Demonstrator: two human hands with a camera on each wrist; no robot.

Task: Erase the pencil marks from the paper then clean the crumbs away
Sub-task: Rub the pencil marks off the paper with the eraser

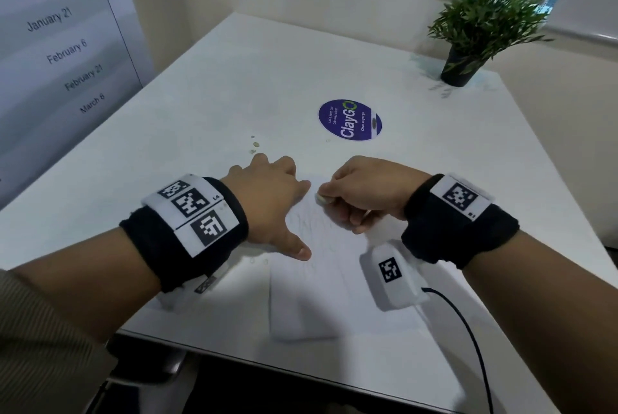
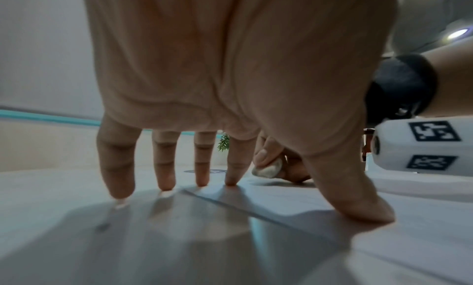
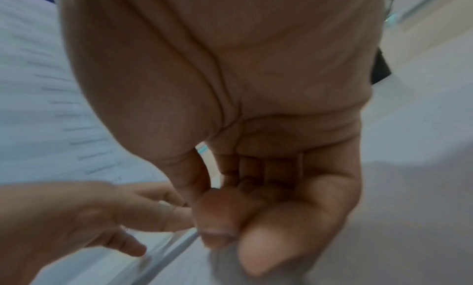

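A white sheet of paper lies on the white table, with faint pencil marks near its far end. My left hand rests on the sheet's left side with fingers spread and straight, thumb and index tips pressing down. In the left wrist view its fingertips touch down at the paper edge. My right hand pinches a small whitish eraser against the paper's far end, just right of the left index finger. The eraser shows grey smudges. The right wrist view is blurred.
A purple round sticker sits beyond the hands. A few small specks lie on the table past the left hand. A potted plant stands at the far right corner. A dated board stands on the left. A black cable trails from the right wrist.
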